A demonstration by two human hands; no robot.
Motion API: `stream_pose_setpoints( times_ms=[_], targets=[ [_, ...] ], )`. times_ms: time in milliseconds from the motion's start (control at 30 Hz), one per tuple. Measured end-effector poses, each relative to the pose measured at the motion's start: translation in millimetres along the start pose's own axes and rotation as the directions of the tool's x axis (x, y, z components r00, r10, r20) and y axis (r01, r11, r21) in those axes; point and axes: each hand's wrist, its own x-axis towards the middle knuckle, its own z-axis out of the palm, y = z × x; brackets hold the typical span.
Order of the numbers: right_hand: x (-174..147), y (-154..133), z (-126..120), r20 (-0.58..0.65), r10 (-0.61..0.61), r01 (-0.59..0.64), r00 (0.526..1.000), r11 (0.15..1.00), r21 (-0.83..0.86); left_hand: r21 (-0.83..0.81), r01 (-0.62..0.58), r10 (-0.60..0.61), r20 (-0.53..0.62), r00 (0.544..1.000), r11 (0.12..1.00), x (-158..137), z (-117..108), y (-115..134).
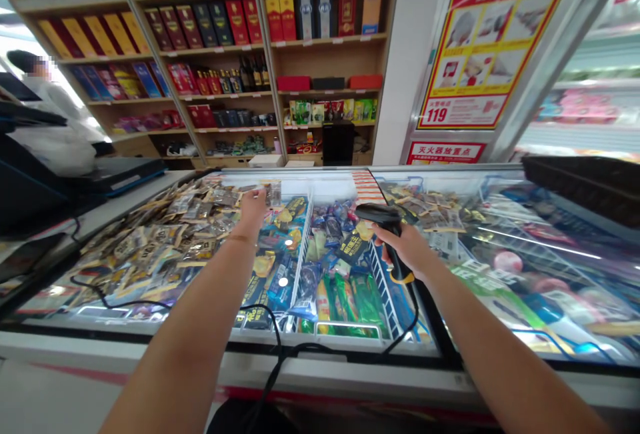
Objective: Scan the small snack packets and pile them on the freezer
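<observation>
In the head view, my right hand [407, 247] is wrapped round the grip of a black barcode scanner [379, 213], whose head points left. Its cable runs down from the handle toward the front edge. My left hand [254, 204] reaches to the far side of the pile, fingers pinched on a small clear-and-brown snack packet [273, 194]. Many similar snack packets [155, 237] lie heaped on the glass top to the left. A smaller group of packets [430, 207] lies beyond the scanner on the right.
A glass-topped freezer [320, 357] holds wrapped ice creams in white wire baskets. A black cable [280, 354] loops over its front edge. A black tray [585, 184] sits at right. At left stand a counter device [120, 174] and a person [55, 94]. Shelves of boxes [215, 21] line the back.
</observation>
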Motion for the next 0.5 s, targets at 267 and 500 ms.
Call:
stream_pose_setpoints(
  times_ms=[267,500],
  targets=[
    [-9,6,-7,0.014,0.006,-0.006,1.000,0.998,0.056,-0.611,0.364,-0.132,0.391,0.911,0.703,-81,82,42],
    [-17,5,2,0.000,-0.049,0.049,0.999,0.994,-0.099,-0.727,0.312,-0.022,0.378,0.925,0.611,-108,100,26]
  ],
)
